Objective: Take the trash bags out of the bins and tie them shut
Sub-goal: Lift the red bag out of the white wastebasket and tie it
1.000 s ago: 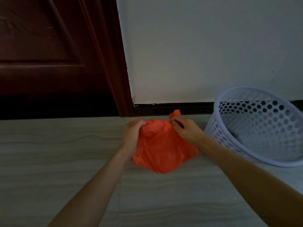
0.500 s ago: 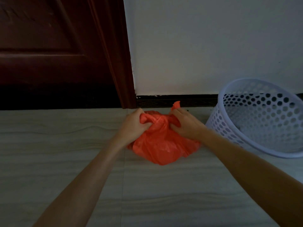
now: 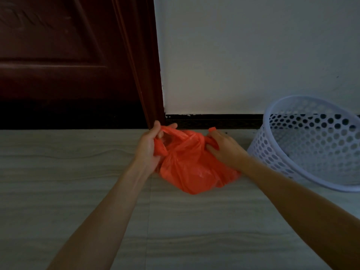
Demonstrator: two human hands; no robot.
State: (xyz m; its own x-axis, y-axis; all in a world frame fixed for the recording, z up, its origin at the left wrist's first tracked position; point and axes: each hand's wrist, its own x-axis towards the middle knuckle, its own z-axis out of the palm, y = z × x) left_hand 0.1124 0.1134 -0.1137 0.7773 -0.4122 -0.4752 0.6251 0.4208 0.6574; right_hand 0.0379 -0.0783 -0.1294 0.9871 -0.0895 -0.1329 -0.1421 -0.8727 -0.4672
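On floor by wall, orange trash bag [image 3: 191, 168] sits just left of empty white bin [image 3: 315, 145]. Left hand [image 3: 151, 147] fingers curled round bag's left handle, right hand [image 3: 224, 148] gripping right handle. Dark door [image 3: 68, 61] behind, at left.

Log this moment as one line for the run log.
stage: tying | orange bag: on floor, out of white bin | left hand: grips handle | right hand: grips handle
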